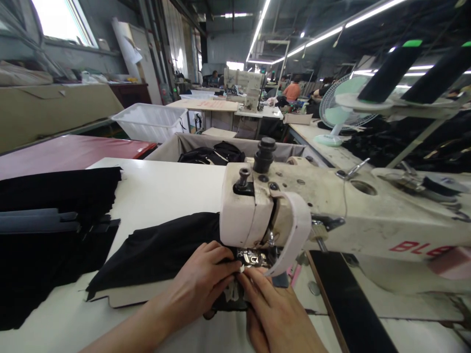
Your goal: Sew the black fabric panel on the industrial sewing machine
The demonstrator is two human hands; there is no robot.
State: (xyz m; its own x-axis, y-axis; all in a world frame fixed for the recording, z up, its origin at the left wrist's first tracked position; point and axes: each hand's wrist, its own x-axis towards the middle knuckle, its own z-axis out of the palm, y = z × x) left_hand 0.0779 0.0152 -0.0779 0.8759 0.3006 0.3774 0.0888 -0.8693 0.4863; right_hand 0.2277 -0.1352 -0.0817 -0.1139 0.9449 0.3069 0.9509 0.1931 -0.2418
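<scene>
Both hands meet at the needle area of a white sewing machine [239,215], just in front of its metal presser foot [253,257]. Bent fingers of my left hand [202,274] press together on a piece of black fabric [162,245], which spreads left across the white table. My right hand [272,304] holds the near edge of that fabric, fingertips close to the left ones. A small whitish piece [231,290] shows between the hands. The needle tip is hidden, and the right thumb is mostly covered.
Stacked dark fabric pieces [55,235] lie on the left. Behind the machine, a grey-lined bin [169,149] holds black items. Black thread cones [390,73] and a green fan [336,108] stand at right. A white plastic crate [150,120] and other people are farther back.
</scene>
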